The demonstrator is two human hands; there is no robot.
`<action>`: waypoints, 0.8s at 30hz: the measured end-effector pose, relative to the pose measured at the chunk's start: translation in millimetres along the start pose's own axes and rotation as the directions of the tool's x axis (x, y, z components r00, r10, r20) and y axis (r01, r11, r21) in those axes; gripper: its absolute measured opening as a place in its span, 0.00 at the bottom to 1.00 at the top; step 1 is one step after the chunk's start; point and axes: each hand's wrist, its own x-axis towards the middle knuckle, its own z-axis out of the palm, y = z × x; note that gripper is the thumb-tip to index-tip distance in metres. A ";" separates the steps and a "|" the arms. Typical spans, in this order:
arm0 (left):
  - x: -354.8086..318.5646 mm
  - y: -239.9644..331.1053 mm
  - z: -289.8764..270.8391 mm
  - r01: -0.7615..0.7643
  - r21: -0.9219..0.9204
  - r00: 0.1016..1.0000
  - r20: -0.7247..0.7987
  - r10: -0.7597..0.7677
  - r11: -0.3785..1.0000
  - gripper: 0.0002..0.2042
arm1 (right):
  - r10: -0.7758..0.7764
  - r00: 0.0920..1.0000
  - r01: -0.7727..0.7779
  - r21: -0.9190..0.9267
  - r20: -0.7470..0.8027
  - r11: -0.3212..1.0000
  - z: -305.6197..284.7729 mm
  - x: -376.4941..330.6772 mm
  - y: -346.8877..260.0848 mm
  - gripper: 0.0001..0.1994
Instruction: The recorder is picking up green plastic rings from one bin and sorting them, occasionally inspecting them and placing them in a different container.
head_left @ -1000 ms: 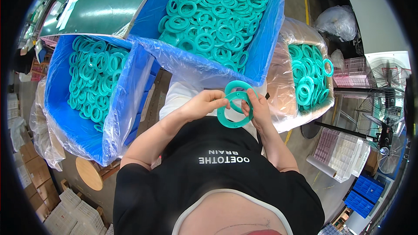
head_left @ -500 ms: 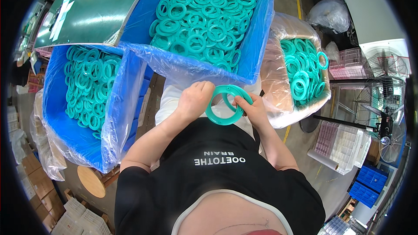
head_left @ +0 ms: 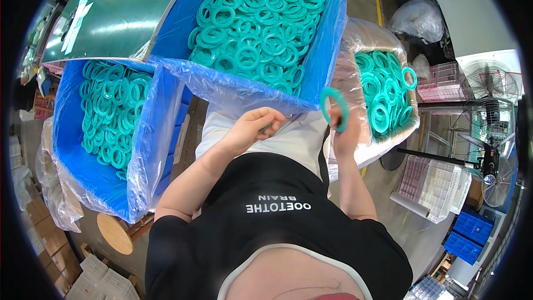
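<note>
One teal ring in raised right hand; left hand curled inward.

The ring you hold looks like smooth plastic, its finish softened by blur; the heaped rings before you are glossy plastic. Wrinkled, shiny clear film lines the smooth blue bins. Your bench has a glossy green top. You wear a matt black cloth shirt. The round stool top is smooth wood.
</note>
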 end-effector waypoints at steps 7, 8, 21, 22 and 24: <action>2.5 -14.6 -3.5 0.029 0.211 0.997 -0.080 -0.012 0.977 0.15 | -0.361 0.516 0.838 -0.373 0.777 0.397 55.2 -4.2 -41.4 0.17; 0.4 -15.0 -4.5 0.025 0.208 0.996 -0.087 -0.007 0.978 0.15 | -0.361 0.510 0.842 -0.366 0.781 0.397 57.0 -4.0 -43.8 0.17; -14.8 -11.7 -3.5 -0.234 0.015 0.972 -0.009 0.234 0.972 0.12 | 0.435 0.852 -0.498 0.200 0.292 0.844 56.5 -6.2 -10.8 0.08; -16.1 -11.4 -4.4 -0.249 0.047 0.968 0.010 0.249 0.967 0.12 | 0.435 0.852 -0.498 0.200 0.291 0.843 58.3 -10.0 -11.2 0.08; -18.0 -5.1 -4.8 -0.236 0.046 0.971 -0.021 0.238 0.971 0.11 | 0.411 0.841 -0.483 0.147 0.352 0.863 62.2 -20.2 -13.9 0.08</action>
